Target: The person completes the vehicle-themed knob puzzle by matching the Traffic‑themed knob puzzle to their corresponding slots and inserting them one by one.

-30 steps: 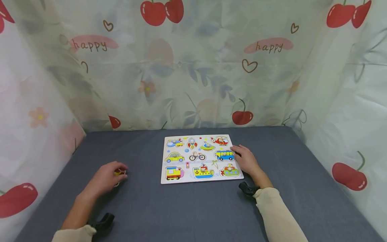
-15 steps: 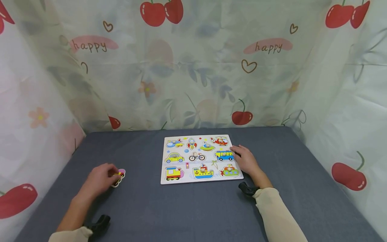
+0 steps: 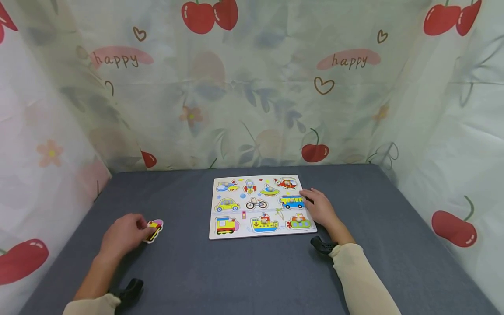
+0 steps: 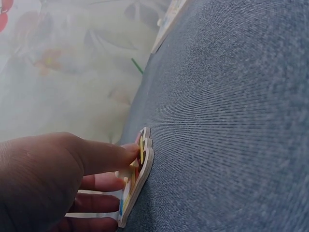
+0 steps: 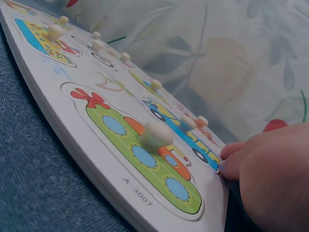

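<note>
A wooden puzzle board with vehicle pictures lies flat near the middle of the table. To its left, my left hand pinches a small knobbed puzzle piece, coloured yellow, red and pink. In the left wrist view, thumb and forefinger meet at the pale knob, and the piece's lower edge is at the cloth. My right hand rests with its fingertips at the board's right edge, beside the bus piece. A green submarine piece sits in its slot in the right wrist view.
The grey cloth-covered table spreads around the board and both hands. A printed curtain encloses the back and sides. Black wrist devices show below the wrists.
The left hand has drawn slightly left and turned the puzzle piece, so its printed face now shows more. The right hand and the board have stayed where they were.
</note>
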### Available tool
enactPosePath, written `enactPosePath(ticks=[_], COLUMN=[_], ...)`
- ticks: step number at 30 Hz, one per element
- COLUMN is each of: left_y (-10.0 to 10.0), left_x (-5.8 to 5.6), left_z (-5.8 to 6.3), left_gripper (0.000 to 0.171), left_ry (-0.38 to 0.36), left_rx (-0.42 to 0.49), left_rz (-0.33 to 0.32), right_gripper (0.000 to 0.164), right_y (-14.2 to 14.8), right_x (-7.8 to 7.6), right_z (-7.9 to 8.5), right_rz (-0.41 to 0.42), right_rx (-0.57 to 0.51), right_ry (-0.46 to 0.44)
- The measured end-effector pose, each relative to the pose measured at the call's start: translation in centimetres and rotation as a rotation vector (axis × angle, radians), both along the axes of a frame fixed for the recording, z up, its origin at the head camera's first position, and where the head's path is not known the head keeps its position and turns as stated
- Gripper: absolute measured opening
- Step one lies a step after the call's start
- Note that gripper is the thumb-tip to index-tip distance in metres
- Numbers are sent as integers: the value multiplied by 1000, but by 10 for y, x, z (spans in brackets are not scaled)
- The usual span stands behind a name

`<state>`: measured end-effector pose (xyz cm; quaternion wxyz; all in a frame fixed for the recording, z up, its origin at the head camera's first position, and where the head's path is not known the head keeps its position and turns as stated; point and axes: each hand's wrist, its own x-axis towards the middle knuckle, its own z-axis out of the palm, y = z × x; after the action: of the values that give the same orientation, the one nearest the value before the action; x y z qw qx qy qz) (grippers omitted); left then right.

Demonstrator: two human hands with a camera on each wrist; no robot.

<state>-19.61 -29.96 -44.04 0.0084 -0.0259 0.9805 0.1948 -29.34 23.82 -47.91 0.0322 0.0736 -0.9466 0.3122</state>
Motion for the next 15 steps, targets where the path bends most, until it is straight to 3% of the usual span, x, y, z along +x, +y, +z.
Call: enactPosePath(ticks=[15], left_y=[6], left_x=[1], left_z=[4], left_gripper=[29], left_ry=[23], left_rx=[5], left_rz=[12], right_gripper=[42], right_y=[1], right_x=[1], right_z=[-2], right_rz=[-3], right_rx=[8], right_ry=[6])
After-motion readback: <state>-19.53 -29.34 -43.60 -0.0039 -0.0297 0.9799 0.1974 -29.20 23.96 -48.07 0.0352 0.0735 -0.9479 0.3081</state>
